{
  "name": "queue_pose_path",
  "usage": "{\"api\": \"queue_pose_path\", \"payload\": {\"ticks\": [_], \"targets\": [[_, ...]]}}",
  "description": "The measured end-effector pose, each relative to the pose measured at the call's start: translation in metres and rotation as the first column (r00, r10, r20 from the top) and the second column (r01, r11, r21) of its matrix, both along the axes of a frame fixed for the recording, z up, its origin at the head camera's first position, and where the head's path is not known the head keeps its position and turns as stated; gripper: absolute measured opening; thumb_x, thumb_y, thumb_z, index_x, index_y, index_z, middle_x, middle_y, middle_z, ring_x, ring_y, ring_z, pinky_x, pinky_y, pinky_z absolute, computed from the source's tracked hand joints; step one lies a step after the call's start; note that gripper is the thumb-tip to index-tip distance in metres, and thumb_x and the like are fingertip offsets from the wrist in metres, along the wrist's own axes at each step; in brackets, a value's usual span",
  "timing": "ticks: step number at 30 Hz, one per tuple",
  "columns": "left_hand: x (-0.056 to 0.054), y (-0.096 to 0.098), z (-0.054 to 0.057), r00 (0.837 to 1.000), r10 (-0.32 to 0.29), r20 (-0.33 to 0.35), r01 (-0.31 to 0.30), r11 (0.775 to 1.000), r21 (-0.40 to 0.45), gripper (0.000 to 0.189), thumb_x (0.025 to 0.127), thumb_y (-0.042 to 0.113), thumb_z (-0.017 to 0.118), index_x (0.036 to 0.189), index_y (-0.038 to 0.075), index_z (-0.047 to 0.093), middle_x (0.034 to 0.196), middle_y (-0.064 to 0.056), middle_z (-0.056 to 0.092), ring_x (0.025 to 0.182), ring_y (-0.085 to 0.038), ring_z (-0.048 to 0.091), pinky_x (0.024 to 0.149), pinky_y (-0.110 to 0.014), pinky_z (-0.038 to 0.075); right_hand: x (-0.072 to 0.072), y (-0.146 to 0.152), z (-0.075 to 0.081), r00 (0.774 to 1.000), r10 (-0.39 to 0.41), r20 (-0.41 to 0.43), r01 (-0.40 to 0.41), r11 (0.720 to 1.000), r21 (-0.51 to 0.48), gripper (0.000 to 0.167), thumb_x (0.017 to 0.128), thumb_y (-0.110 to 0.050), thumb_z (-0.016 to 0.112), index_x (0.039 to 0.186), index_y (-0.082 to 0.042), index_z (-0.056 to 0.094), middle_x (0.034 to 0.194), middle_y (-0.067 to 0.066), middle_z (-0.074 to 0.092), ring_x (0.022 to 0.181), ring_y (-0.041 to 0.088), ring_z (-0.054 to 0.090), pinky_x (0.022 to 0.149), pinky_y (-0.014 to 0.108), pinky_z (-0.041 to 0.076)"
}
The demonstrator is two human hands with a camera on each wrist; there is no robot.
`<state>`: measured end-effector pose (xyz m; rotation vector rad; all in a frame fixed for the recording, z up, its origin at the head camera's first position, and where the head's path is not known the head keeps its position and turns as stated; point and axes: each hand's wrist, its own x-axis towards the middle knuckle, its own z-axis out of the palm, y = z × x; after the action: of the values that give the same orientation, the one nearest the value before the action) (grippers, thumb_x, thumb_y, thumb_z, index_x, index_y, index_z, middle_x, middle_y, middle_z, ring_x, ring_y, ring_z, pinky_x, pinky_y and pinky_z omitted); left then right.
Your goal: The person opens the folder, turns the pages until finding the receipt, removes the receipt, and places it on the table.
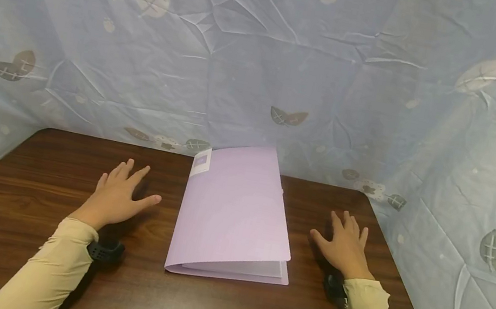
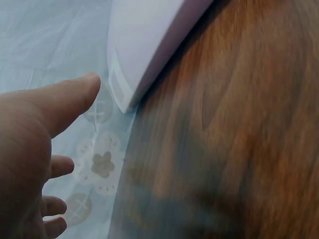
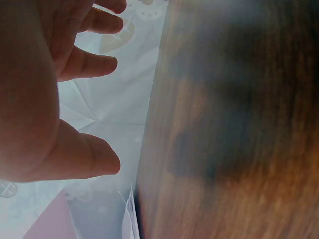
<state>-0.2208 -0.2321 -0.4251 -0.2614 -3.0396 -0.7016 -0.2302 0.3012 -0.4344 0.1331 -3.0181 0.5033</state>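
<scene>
A light purple folder (image 1: 234,207) lies on the table between the two hands, its front cover lifted a little on the right side. White sheets (image 1: 236,268) show under that cover at the near edge. To the folder's left, my left hand (image 1: 115,198) is held over the table with fingers spread, apart from the folder. My right hand (image 1: 343,244) hovers on the other side, fingers spread as well and holding nothing. In the left wrist view the folder's spine (image 2: 154,55) rises beyond the thumb. The right wrist view catches part of the raised cover (image 3: 52,221).
The dark brown wooden table (image 1: 126,293) has rounded far corners. A pale blue cloth (image 1: 251,78) with leaf and flower prints hangs behind the table and along its sides. A white label (image 1: 201,162) sits at the folder's upper left. Each wrist wears a black band (image 1: 106,251).
</scene>
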Motion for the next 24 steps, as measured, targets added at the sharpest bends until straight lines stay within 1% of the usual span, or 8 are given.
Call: {"api": "queue_pose_path", "payload": {"ticks": [7,11,15,20,24], "targets": [[0.003,0.017,0.006,0.997,-0.065,-0.043,0.066,0.998,0.007,0.095,0.096,0.067,0.058,0.162,0.005,0.029,0.166,-0.034,0.011,0.151,-0.058,0.011,0.115,-0.077,0.011,0.0,-0.005,0.004,0.999,0.044,-0.018,-0.045,0.998,-0.042,0.08,0.1,-0.046,0.064,0.154,0.006,0.038,0.161,0.038,0.022,0.15,0.056,0.016,0.117,0.074,-0.002],[0.005,0.027,0.009,0.993,-0.108,-0.051,0.109,0.994,0.017,0.094,0.096,0.066,0.059,0.163,0.007,0.029,0.167,-0.032,0.014,0.151,-0.057,0.013,0.115,-0.077,0.016,0.0,-0.008,0.006,0.998,0.066,-0.024,-0.067,0.996,-0.065,0.079,0.099,-0.046,0.064,0.154,0.006,0.039,0.161,0.037,0.025,0.149,0.055,0.02,0.117,0.074,-0.001],[0.006,0.038,0.012,0.987,-0.151,-0.052,0.153,0.988,0.035,0.092,0.095,0.063,0.063,0.163,0.011,0.03,0.169,-0.027,0.016,0.153,-0.052,0.015,0.115,-0.075,0.022,-0.003,-0.013,0.006,0.996,0.081,-0.02,-0.083,0.993,-0.087,0.078,0.1,-0.045,0.064,0.154,0.006,0.038,0.16,0.036,0.028,0.15,0.053,0.023,0.118,0.074,0.001],[0.007,0.055,0.016,0.975,-0.215,-0.065,0.218,0.975,0.052,0.091,0.092,0.062,0.068,0.162,0.015,0.034,0.169,-0.021,0.02,0.155,-0.045,0.018,0.117,-0.07,0.025,-0.008,-0.018,0.006,0.991,0.135,-0.027,-0.137,0.982,-0.13,0.074,0.102,-0.043,0.062,0.152,0.007,0.041,0.159,0.035,0.032,0.148,0.053,0.027,0.118,0.073,0.01],[0.011,0.069,0.019,0.962,-0.263,-0.073,0.268,0.961,0.064,0.091,0.091,0.064,0.068,0.161,0.015,0.037,0.167,-0.021,0.026,0.155,-0.043,0.022,0.118,-0.067,0.028,-0.009,-0.02,0.007,0.986,0.162,-0.025,-0.164,0.964,-0.208,0.066,0.103,-0.04,0.062,0.15,0.004,0.046,0.158,0.032,0.036,0.147,0.052,0.031,0.119,0.068,0.022]]}}
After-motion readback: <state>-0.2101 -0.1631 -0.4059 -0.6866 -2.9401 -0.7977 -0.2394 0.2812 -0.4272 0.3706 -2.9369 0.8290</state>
